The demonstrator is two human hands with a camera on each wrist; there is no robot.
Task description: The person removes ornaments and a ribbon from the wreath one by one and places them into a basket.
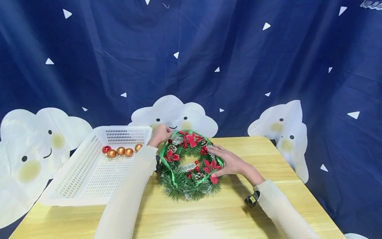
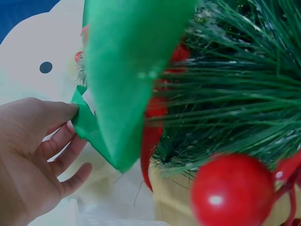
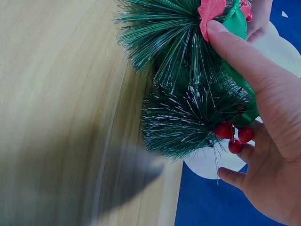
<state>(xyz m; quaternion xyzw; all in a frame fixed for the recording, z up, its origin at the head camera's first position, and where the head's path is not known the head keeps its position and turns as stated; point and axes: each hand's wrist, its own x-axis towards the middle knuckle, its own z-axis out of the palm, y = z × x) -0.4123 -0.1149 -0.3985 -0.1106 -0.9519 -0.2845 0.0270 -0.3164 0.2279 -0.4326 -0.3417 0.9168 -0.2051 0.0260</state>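
A green pine wreath [image 1: 176,191] trimmed with red flowers, berries and pine cones lies on the table, a green ribbon [image 2: 124,80] winding around it. At the wreath's far left edge, my left hand [image 1: 160,135] pinches a folded part of this ribbon between thumb and fingers, as the left wrist view shows up close. My right hand [image 1: 231,162] holds the wreath's right side. Its thumb rests on a red flower [image 3: 210,13], while the other fingers are spread behind red berries [image 3: 235,136], partly hidden. The little finger stands apart from the wreath.
A white perforated plastic basket [image 1: 70,200] stands left of the wreath on the wooden table [image 1: 268,159]. Inside it are several copper-coloured balls [image 1: 120,151] and a shiny red one [image 1: 106,149]. A dark blue curtain [image 1: 197,59] with clouds hangs behind the table.
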